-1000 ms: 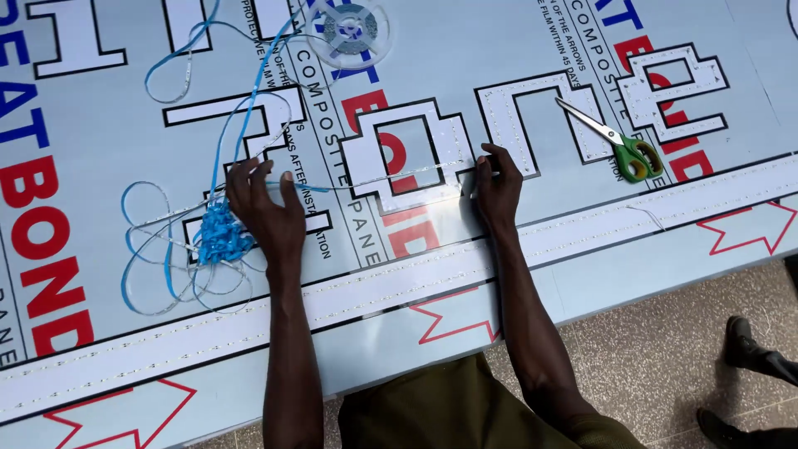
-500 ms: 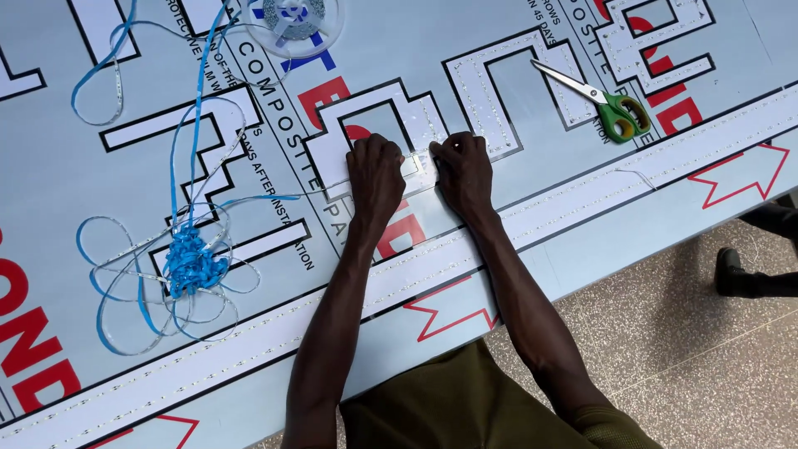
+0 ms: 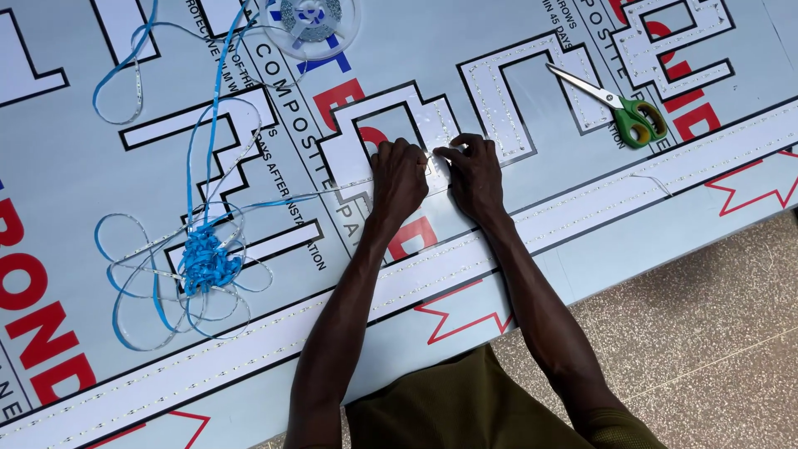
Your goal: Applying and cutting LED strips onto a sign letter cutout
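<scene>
Pale blue composite sheeting (image 3: 532,50), covered in protective film with red and black print, fills nearly the whole view and serves as the work surface; its near edge runs diagonally from lower left to upper right, and beyond that edge at the lower right lies speckled tiled floor (image 3: 715,333), the only open ground. A thin white LED strip (image 3: 332,188) sits at the middle of the sheet, and both hands meet on it: the left hand (image 3: 397,179) lies knuckles up with its fingers curled down onto the strip, and the right hand (image 3: 475,173), just right of it and almost touching, pinches the strip's end between thumb and forefinger. They work over a white outlined letter shape (image 3: 416,125) that carries rows of tiny dots. Left of the hands the strip trails away toward a loose tangle of blue backing tape (image 3: 204,262), whose loops spread wide across the sheet's left part. Above and left of the hands, at the top edge of the view, a clear plastic reel (image 3: 312,21) holds a coil of strip. Well to the right of the hands, green-handled scissors (image 3: 619,104) lie closed beside another white letter outline. Below the hands a long white band studded with dots (image 3: 249,349) follows the sheet's edge.
</scene>
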